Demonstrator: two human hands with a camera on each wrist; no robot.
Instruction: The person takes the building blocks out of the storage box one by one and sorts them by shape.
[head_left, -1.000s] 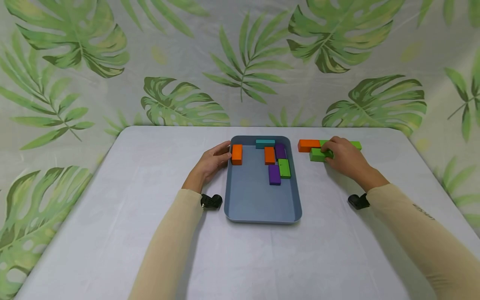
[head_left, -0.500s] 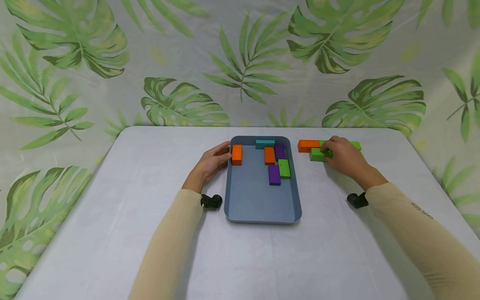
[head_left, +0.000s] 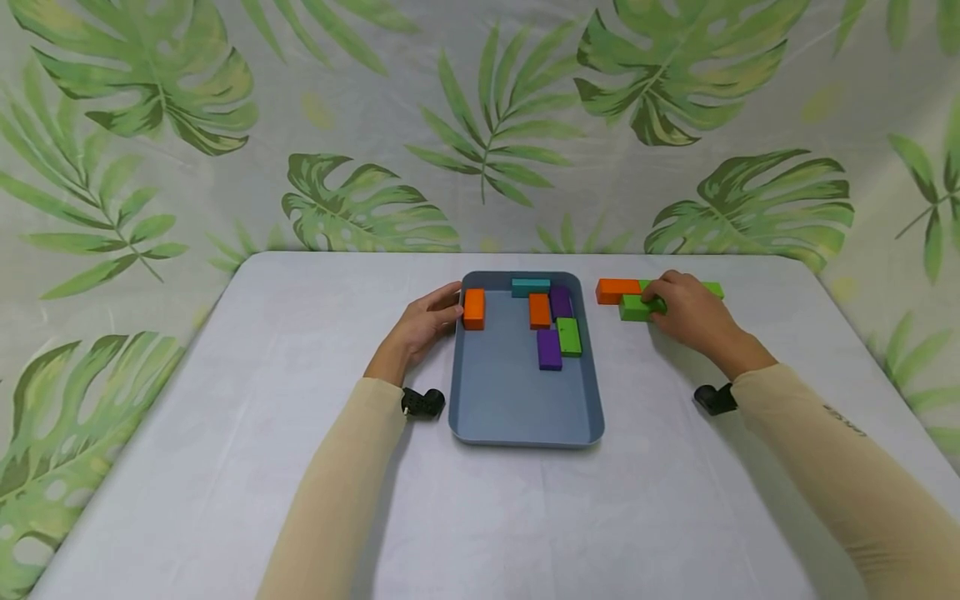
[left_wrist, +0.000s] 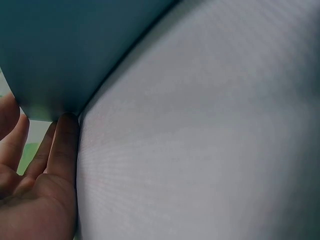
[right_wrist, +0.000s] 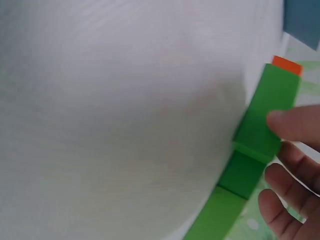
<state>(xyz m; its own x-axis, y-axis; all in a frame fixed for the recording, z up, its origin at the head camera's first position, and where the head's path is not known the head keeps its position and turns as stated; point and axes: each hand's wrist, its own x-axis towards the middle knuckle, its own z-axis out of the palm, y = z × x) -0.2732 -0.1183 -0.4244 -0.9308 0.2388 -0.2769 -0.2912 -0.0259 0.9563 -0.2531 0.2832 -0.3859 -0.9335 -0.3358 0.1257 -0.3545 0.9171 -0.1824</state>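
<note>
At the left wall of the blue-grey tray (head_left: 517,412), my left hand (head_left: 423,325) rests its lightly bent fingers against the outside; the left wrist view shows fingertips (left_wrist: 67,120) touching the wall. To the right of the tray, my right hand (head_left: 690,312) pinches a green block (head_left: 634,308) by its right end. In the right wrist view the thumb lies on that green block (right_wrist: 267,105), and the other fingers are partly behind it. Behind it stand an orange block (head_left: 617,291) and further green blocks (head_left: 711,290), partly covered by the hand.
Inside the tray are two orange blocks (head_left: 474,309), two purple blocks (head_left: 549,350), a green block (head_left: 568,337) and a teal block (head_left: 530,287). A white cloth (head_left: 337,500) covers the table. A leaf-patterned curtain (head_left: 487,125) hangs behind.
The right forearm has shifted very slightly. Otherwise both hands, the tray and the blocks look the same.
</note>
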